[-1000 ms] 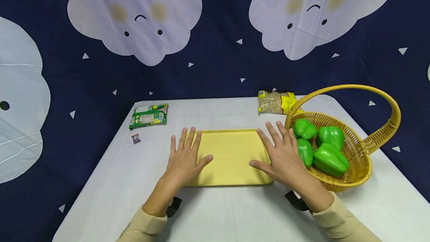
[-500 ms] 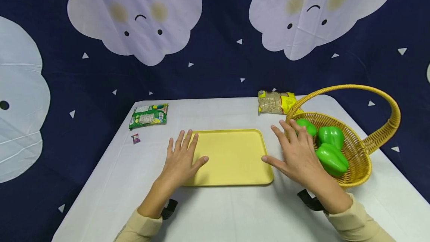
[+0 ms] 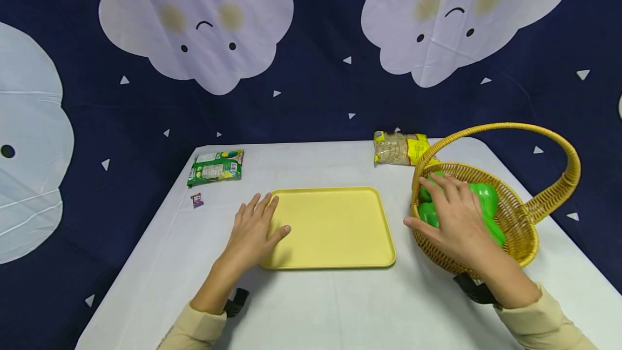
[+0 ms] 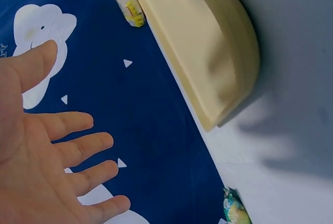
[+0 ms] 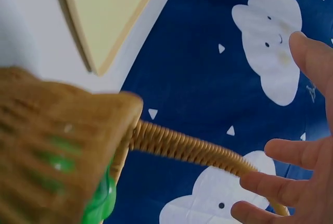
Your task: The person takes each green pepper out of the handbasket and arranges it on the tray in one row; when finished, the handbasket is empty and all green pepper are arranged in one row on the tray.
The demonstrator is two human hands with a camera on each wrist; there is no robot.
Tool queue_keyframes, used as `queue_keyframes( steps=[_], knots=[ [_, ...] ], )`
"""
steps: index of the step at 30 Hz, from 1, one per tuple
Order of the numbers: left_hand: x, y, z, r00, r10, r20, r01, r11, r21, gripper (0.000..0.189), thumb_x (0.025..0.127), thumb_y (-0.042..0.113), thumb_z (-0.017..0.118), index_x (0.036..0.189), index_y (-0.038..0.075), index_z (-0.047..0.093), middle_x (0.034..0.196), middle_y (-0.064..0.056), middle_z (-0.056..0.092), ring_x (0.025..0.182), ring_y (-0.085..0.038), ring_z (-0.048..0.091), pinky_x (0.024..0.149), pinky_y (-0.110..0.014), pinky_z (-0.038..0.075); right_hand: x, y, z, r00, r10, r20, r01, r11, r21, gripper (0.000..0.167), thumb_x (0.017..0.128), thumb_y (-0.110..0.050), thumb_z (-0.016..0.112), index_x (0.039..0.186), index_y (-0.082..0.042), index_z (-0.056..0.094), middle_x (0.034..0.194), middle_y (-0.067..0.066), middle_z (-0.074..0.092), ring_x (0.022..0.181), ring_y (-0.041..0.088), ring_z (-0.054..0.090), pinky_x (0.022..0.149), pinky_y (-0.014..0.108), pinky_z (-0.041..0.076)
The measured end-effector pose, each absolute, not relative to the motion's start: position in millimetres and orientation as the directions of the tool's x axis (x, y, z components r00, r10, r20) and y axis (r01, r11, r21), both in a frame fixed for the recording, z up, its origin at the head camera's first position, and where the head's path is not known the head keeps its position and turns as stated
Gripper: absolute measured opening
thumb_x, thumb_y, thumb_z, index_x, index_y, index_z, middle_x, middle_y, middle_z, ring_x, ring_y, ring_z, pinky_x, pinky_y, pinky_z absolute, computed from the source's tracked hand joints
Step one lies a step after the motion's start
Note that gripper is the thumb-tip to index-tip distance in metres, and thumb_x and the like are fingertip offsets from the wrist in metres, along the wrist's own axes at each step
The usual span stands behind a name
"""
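My right hand (image 3: pixel 457 226) hovers over the wicker basket (image 3: pixel 522 242), its fingers spread above several green bell peppers (image 3: pixel 486 199) and hiding part of them. In the right wrist view that hand (image 5: pixel 296 166) appears apart from the basket's rim, holding nothing. My left hand (image 3: pixel 252 234), fingers extended, is over the left edge of the yellow tray (image 3: pixel 335 228). The left wrist view has the left hand (image 4: pixel 57 156) with an empty palm, apart from the tray (image 4: pixel 208 41).
A green packet (image 3: pixel 215 168) lies at the table's back left, with a small purple wrapped piece (image 3: pixel 196 200) in front of it. A yellow, partly clear bag (image 3: pixel 398 148) lies at the back, behind the basket. The basket's tall handle (image 3: pixel 510 126) arches above the peppers.
My right hand has moved right, from the tray's right edge to above the peppers in the basket. The left hand has drifted slightly left and toward me. Tray, packets and basket have stayed put.
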State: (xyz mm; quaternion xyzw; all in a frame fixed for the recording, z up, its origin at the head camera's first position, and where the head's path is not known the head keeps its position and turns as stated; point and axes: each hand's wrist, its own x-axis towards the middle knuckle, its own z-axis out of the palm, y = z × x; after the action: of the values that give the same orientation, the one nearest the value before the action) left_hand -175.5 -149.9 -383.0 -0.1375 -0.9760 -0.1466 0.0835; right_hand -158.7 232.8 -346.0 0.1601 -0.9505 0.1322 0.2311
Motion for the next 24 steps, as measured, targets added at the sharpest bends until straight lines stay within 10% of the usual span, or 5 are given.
queue_keyframes(
  steps=[24],
  knots=[
    [-181,-175,-393,-0.947,0.244,0.207,0.299,0.905,0.303,0.067,0.086,0.037,0.067,0.140,0.005,0.044,0.147,-0.015,0.043,0.138,-0.041,0.032,0.107,-0.061,0.030,-168,280,-333,-0.843,-0.235,0.484,-0.359,0.916,-0.180,0.074,0.075,-0.042,0.076,0.131,-0.003,0.048,0.126,0.027,0.052,0.110,0.049,0.043,0.089,0.061,0.034]
  ],
)
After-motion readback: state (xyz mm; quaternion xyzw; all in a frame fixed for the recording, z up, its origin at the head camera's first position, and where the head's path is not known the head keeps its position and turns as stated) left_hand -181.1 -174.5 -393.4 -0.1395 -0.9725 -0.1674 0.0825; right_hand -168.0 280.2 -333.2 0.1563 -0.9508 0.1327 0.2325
